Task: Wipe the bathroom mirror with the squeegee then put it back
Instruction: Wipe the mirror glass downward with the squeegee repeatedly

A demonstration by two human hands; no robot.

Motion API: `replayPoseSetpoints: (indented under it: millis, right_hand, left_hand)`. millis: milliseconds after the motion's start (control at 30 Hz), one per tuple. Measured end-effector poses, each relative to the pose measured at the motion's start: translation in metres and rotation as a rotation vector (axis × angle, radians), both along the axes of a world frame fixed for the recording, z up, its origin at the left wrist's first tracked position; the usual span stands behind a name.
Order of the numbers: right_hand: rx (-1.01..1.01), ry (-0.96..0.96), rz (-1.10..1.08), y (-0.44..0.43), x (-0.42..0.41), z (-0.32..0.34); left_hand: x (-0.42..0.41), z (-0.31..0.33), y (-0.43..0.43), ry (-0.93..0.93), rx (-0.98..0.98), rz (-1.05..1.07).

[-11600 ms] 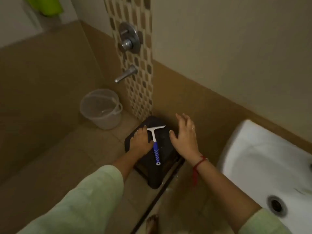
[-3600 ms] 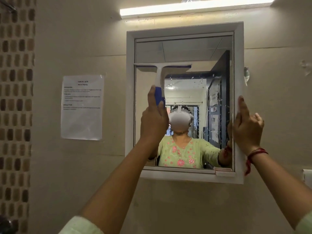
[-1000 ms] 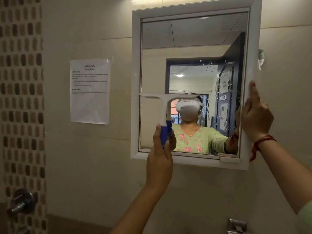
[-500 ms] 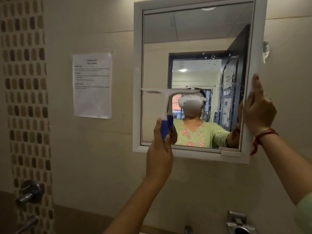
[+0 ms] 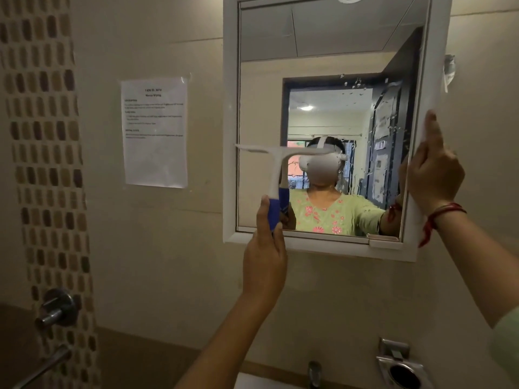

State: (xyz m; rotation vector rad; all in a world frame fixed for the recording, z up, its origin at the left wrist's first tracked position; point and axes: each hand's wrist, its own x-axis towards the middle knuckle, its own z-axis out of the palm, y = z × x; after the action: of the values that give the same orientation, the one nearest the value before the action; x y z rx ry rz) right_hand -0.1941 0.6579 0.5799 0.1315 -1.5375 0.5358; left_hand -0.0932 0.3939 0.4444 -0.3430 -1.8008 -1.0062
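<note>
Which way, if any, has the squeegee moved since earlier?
Yes: the squeegee has slid down the mirror, from near its top to its lower half.

A bathroom: a mirror on a tiled wall, a shower valve on a mosaic strip down-left of the left hand, a basin tap below its fingers.

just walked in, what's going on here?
A person is squeegeeing the bathroom mirror. The left hand holds the squeegee by its blue grip, with the blade lying across the left half of the glass, below mid-height. The right hand grips the mirror's right edge. Droplets show on the right side of the glass, so the wipe isn't done.
</note>
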Motion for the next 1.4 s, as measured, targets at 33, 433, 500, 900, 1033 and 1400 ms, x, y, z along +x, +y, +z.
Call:
replayPoseSetpoints:
  millis: [33, 433, 500, 900, 1033, 1400]
  right_hand:
    - [0.001, -0.001, 0.003, 0.0, 0.0, -0.001]
    - [0.027, 0.005, 0.032, 0.0, 0.002, -0.003]
    - [0.027, 0.002, 0.029, 0.0, 0.002, -0.002]
    - [-0.001, -0.025, 0.006, -0.001, 0.002, -0.003]
    - [-0.007, -0.023, 0.01, -0.001, 0.003, -0.002]
    - [-0.013, -0.041, 0.026, -0.002, 0.003, -0.004]
  left_hand:
    - [0.005, -0.011, 0.001, -0.024, 0.0, 0.001]
    - [-0.004, 0.039, 0.002, 0.035, -0.019, 0.055]
    - [0.002, 0.008, 0.0, -0.009, -0.015, 0.02]
    - [-0.001, 0.018, 0.006, 0.028, 0.021, 0.034]
    - [0.009, -0.029, 0.012, -0.029, 0.047, 0.017]
    - [-0.006, 0.018, 0.011, 0.012, 0.039, 0.078]
